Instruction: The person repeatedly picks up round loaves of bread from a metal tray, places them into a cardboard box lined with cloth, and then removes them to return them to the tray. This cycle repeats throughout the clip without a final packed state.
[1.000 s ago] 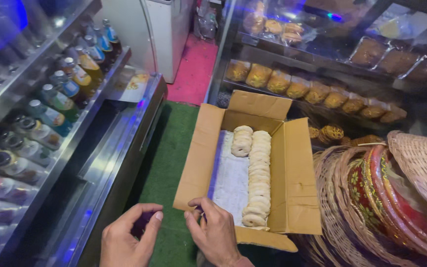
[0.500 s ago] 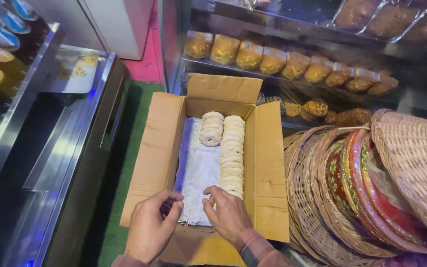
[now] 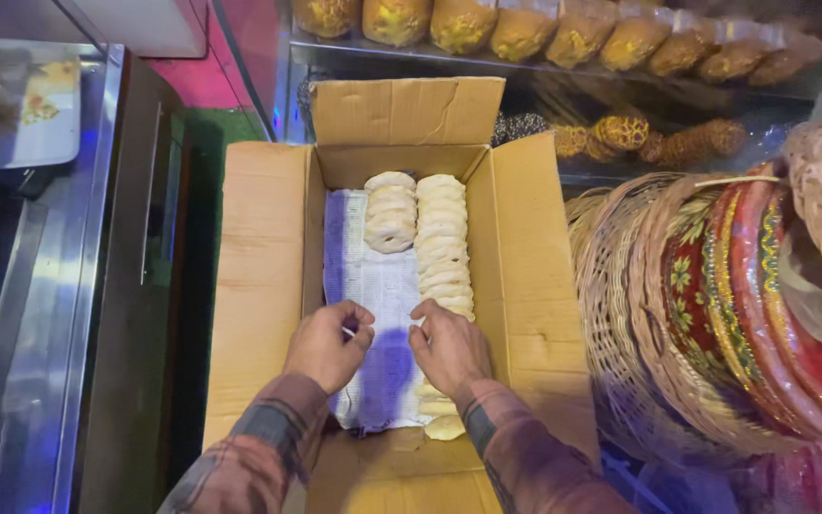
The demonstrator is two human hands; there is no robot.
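A white paper liner (image 3: 373,314) is being pinched flat by the left hand (image 3: 327,345) and right hand (image 3: 449,347) inside the open brown cardboard box (image 3: 259,276), beside the row of pale ring-shaped biscuits (image 3: 441,243) along its right wall.

Warm overhead light falls brightly on the cardboard box (image 3: 259,286), while a blue-violet cast tints the white paper lining (image 3: 382,286) and the lower right corner. The steel counter (image 3: 40,314) at left sits dim with streaky reflections. Edges look soft and slightly stretched.

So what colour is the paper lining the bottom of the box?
White paper lining, tinted purple-blue by the light, seen in the head view.
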